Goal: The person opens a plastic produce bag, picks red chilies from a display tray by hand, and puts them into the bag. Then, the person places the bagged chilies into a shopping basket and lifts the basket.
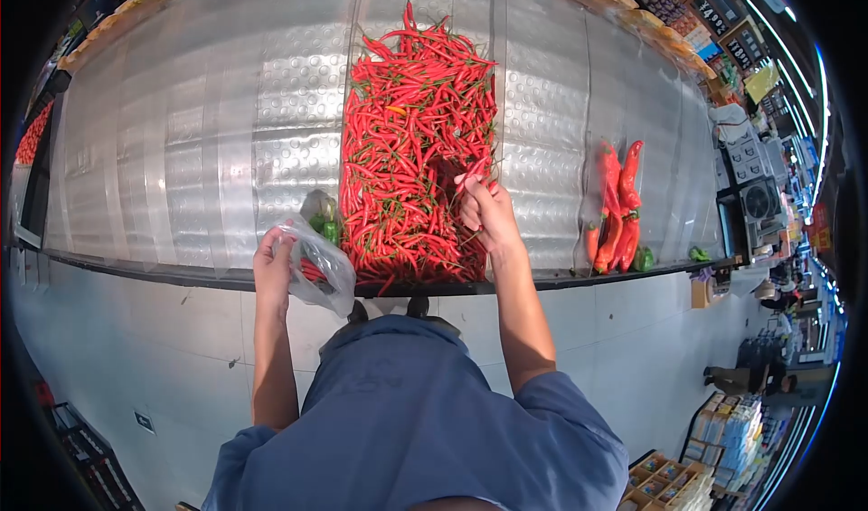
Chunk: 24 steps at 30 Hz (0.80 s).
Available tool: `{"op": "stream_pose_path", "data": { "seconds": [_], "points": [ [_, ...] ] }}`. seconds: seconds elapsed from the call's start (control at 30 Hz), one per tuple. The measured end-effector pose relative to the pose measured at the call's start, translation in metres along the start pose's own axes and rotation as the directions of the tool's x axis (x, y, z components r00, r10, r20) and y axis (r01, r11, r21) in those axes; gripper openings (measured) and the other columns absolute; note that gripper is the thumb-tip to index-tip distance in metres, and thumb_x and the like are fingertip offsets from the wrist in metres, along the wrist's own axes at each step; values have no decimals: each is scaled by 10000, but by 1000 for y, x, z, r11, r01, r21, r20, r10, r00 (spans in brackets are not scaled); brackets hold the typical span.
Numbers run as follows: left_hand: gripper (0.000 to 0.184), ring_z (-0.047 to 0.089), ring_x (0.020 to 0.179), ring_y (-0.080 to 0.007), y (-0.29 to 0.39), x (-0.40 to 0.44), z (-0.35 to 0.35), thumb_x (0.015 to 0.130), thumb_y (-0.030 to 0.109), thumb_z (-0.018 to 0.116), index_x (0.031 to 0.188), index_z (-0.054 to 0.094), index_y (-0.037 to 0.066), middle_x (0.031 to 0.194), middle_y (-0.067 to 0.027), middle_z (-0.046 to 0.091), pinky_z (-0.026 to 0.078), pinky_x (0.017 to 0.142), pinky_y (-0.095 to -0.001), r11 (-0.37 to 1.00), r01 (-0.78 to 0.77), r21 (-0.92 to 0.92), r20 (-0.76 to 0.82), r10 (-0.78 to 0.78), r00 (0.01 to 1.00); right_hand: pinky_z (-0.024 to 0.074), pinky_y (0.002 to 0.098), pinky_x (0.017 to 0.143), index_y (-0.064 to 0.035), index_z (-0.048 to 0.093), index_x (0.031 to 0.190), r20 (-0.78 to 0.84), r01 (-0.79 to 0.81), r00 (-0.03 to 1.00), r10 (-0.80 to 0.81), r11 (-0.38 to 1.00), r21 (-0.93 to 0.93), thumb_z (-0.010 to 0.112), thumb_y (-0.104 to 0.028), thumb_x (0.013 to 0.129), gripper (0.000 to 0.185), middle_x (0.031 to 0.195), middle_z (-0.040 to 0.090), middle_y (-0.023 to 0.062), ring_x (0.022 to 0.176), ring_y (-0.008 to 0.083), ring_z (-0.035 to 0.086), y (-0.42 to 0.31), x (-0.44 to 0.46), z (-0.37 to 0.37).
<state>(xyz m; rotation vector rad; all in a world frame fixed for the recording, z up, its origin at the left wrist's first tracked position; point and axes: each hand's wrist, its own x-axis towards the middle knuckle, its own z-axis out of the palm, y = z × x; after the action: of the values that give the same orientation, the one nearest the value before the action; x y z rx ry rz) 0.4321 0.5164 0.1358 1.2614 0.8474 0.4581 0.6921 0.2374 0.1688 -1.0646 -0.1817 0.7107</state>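
Observation:
A long heap of slim red chili peppers (pixel 398 158) with green stems covers the middle strip of the display counter. Over the heap's right side, my right hand (pixel 490 214) is closed, thumb against fingers, on red chilies (pixel 474 178); how many it holds is unclear. At the counter's front edge, my left hand (pixel 274 262) grips the rim of a clear plastic bag (pixel 333 271). Some red chilies (pixel 312 269) show through the bag's side. Just behind the bag lie green peppers (pixel 330 231), partly hidden by it.
Large red peppers (pixel 624 212) and a green pepper (pixel 644 259) lie at the counter's right, some apparently in clear plastic. The counter's dark front edge (pixel 416 288) runs before my body. Shelves, price signs (pixel 714 14) and stacked goods (pixel 728 434) stand to the right.

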Motion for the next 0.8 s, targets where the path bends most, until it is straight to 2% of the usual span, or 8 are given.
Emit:
{"op": "stream_pose_path", "data": {
  "seconds": [0.17,0.23,0.33,0.53,0.6,0.67,0.73,0.8],
  "points": [
    [227,409,560,25,0,-1,1,990,125,594,1203,668,105,956,51,678,298,476,-164,1000,6,24,-8,-6,1000,264,241,374,-23,599,964,31,-50,998,48,997,55,530,-199,1013,195,546,342,-48,398,69,301,2,-15,-8],
    [227,409,556,24,0,-1,2,989,124,594,1203,666,104,954,50,676,298,475,-167,1000,12,19,-17,-12,1000,257,245,364,-37,567,876,83,-43,996,22,966,254,515,-238,1009,247,527,338,-36,388,78,294,8,-19,-18],
    [227,410,550,21,0,-1,2,988,121,592,1202,662,102,955,46,675,297,473,-173,1000,12,5,-24,-11,1000,244,248,356,-40,556,832,27,-43,999,36,946,320,508,-274,1013,299,507,328,-27,384,85,291,15,-27,-32],
    [225,410,546,16,-3,-1,2,986,115,588,1198,660,98,962,39,671,298,473,-177,1000,5,1,-21,-5,1000,235,243,367,-25,580,852,-50,-54,997,64,982,182,550,-232,1020,268,513,349,-30,384,80,282,18,-43,-40],
    [224,410,546,16,-5,-1,3,985,114,588,1197,660,99,963,38,671,299,473,-177,1000,4,2,-16,-4,1000,246,255,390,-15,634,914,-187,-119,980,62,941,-316,587,-214,1010,227,532,410,-39,400,74,304,25,-42,-35],
    [226,408,543,16,-5,-1,5,984,109,588,1198,658,101,959,39,668,302,473,-178,1000,12,-3,-25,-12,1000,335,299,426,-17,681,939,-163,-47,986,-35,882,-470,631,-218,989,212,547,511,28,426,99,395,52,-31,-42],
    [227,410,543,16,-4,-2,7,983,107,588,1199,657,101,961,38,669,304,473,-179,1000,10,-1,-23,-10,1000,395,353,444,-18,689,922,46,214,921,-386,405,-889,678,-282,955,266,586,571,106,426,184,496,60,-29,-13],
    [227,413,544,16,-4,-1,8,983,105,588,1200,656,101,963,37,670,306,473,-179,1000,8,0,-15,-8,1000,496,436,560,-50,705,933,25,83,961,-274,201,-976,656,-326,953,281,692,627,221,607,338,670,51,-32,22]
  ]
}}
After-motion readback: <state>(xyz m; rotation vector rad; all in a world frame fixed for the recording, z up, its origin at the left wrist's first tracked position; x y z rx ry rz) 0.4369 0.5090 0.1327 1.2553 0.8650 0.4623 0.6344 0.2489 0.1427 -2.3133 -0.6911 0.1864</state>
